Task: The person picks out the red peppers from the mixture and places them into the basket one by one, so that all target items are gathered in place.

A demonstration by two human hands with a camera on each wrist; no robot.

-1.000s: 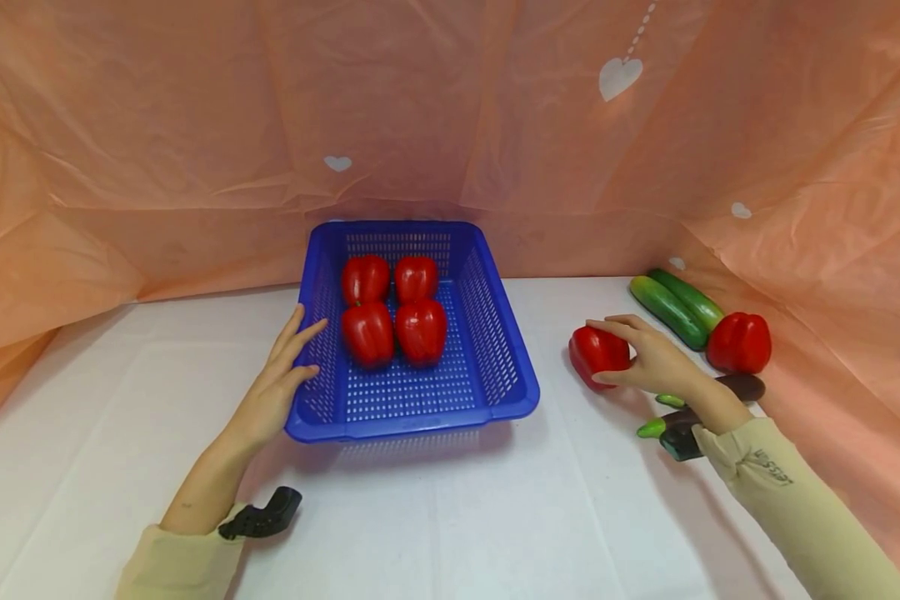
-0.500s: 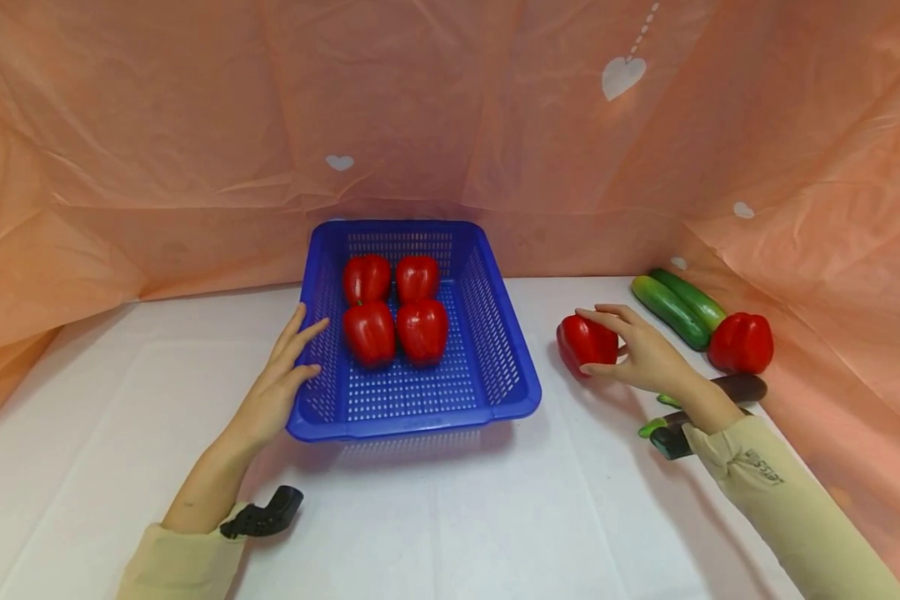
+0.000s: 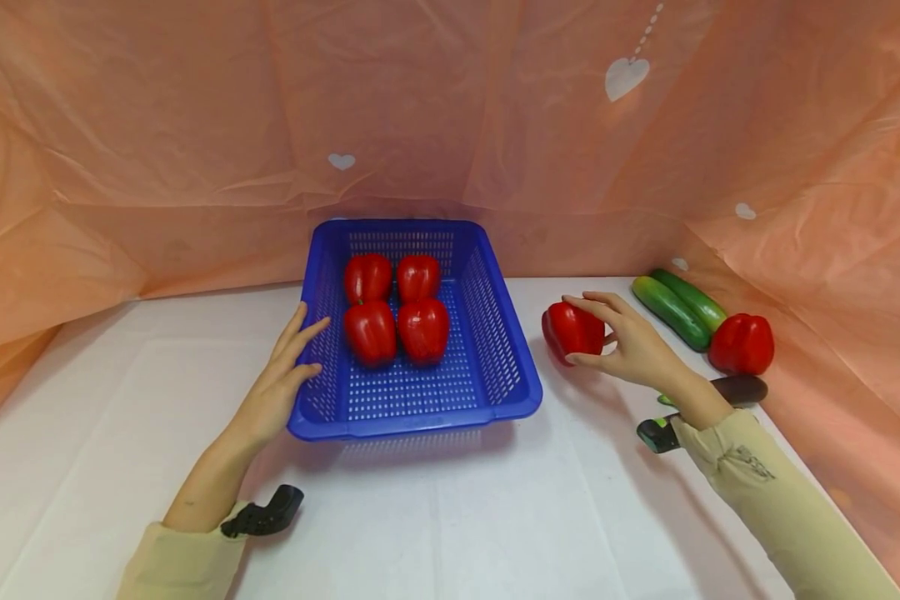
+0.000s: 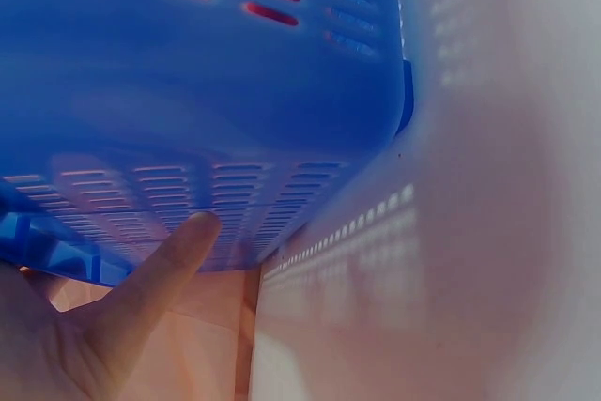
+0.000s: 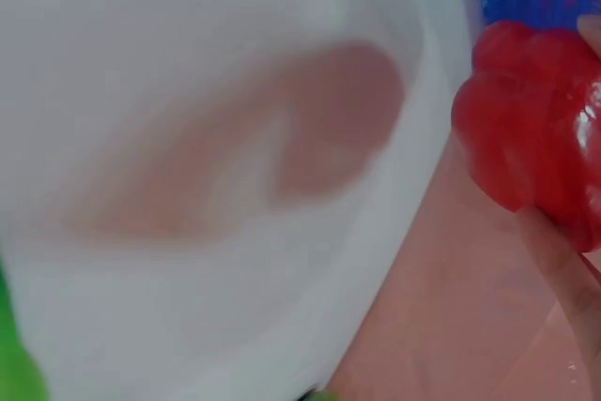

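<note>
A red bell pepper (image 3: 572, 331) is pinched between the thumb and fingers of my right hand (image 3: 633, 346), to the right of the blue basket. In the right wrist view this pepper (image 5: 531, 129) is raised over the white cloth, where a shadow falls. My left hand (image 3: 273, 387) rests at the left rim of the blue plastic basket (image 3: 420, 423), its fingers spread and nearly straight. In the left wrist view a finger (image 4: 178, 246) lies against the perforated outer wall of the basket (image 4: 207, 119). Several red bell peppers (image 3: 423, 331) sit in two rows inside the basket.
At the far right lie two cucumbers (image 3: 671, 312), another red bell pepper (image 3: 742, 344) and a dark eggplant (image 3: 740, 389), partly hidden by the right forearm. A white cloth (image 3: 510, 517) covers the table. Orange sheeting (image 3: 420, 108) hangs behind and at both sides.
The right hand has carried the red bell pepper leftward and slightly up in the view, closer to the basket. The left hand and the basket stay where they were.
</note>
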